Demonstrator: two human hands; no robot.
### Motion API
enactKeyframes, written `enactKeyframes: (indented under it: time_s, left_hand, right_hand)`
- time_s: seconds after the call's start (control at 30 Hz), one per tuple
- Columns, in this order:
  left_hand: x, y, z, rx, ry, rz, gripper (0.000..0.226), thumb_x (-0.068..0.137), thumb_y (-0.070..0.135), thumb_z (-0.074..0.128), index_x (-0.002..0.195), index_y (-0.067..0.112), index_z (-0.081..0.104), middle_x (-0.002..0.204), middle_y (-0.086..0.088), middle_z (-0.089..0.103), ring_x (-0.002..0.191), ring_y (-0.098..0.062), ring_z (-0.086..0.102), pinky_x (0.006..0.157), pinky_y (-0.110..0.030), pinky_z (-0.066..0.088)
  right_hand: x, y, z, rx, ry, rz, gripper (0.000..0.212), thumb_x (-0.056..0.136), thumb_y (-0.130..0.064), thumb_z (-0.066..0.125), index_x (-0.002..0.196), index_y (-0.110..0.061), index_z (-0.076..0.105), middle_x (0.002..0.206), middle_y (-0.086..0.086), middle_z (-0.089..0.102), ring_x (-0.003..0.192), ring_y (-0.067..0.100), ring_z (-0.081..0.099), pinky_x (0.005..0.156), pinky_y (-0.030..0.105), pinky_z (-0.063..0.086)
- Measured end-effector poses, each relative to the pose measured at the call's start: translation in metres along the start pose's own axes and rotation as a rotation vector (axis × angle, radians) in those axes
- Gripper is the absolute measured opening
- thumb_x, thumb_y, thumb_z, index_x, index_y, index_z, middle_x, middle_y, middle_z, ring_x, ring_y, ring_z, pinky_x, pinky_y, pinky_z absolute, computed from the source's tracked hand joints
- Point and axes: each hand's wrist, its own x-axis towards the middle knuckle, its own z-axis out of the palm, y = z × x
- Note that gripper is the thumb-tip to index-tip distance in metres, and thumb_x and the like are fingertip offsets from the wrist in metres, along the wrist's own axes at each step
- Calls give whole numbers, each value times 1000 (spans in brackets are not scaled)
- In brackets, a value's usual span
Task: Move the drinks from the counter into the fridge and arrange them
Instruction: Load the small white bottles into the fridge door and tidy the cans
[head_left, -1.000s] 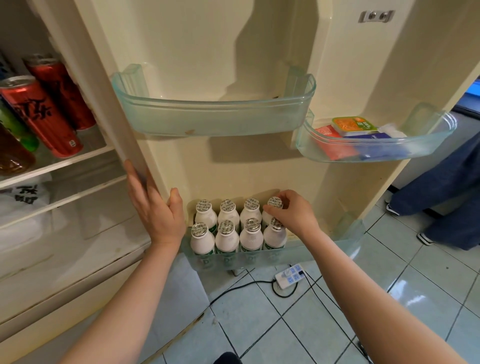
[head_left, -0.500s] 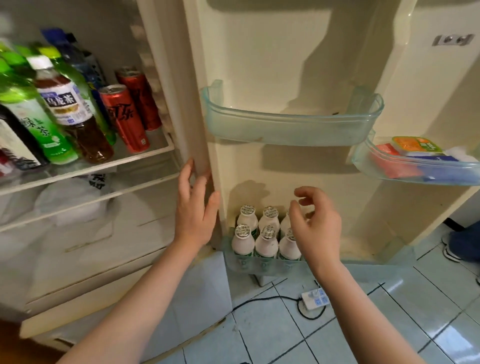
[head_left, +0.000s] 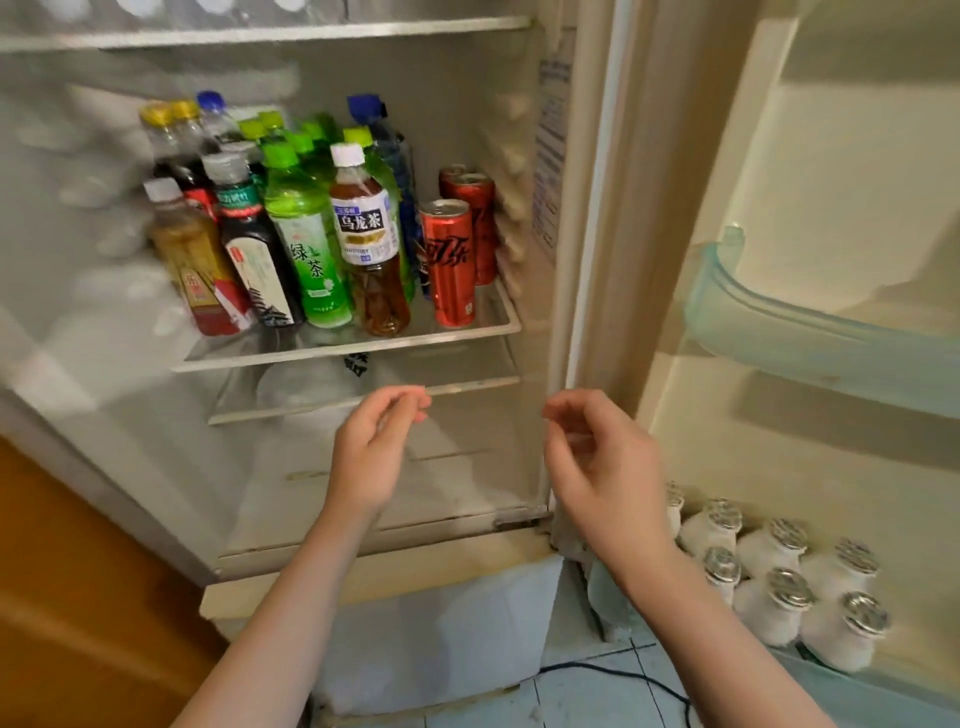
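Left hand (head_left: 374, 452): I see it before the lower fridge compartment, fingers loosely curled, holding nothing.
Right hand (head_left: 602, 462): level with the left, near the hinge side, fingers loosely bent, empty.
Glass shelf (head_left: 343, 353): carries the tall drinks, upright and packed close.
Green tea bottle (head_left: 306, 244): front row, touching the oolong tea bottle (head_left: 369, 244) on its right.
Red cans (head_left: 452, 265): right end of that shelf, one behind another.
Small white bottles (head_left: 779, 577): foil-capped, two rows, upright in the lower door bin (head_left: 852, 686).
Upper door bin (head_left: 810, 332): on the door above them.
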Motion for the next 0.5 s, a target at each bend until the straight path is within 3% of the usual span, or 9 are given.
enactKeyframes:
  time_s: [0.1,0.2,0.33,0.5]
  left_hand:
    - [20,-1,-21,-37,65,-52,21,97,19,49,89,28,66,88,11,71,83,-3,64,75,-21,48]
    - [44,2,-37,-45,73,-48,20,97,21,49,91,28,66,89,11,71,82,0,64,79,-28,48]
    - [79,13,-46,-48,24,9,20,97,19,49,91,31,65,86,17,72,82,2,65,75,-23,48]
    - [110,20,-56,-48,-56,89,21,97,18,49,96,32,65,94,19,71,89,0,66,79,-21,48]
  right_hand:
    - [22,-18,25,-35,-17,-98,19,84,-16,57,102,-20,62,93,-12,66,83,2,61,74,23,52]
    - [52,-25,52,-110,-57,-130,21,85,-10,60,105,-16,63,97,-7,66,82,4,58,72,24,50]
    - [97,-22,80,-197,-113,-66,31,86,-16,62,117,-17,57,111,-3,62,98,11,59,80,22,43]
    - [148,-19,109,-259,4,-10,55,85,-25,65,134,-14,42,134,3,50,119,18,52,94,35,46]
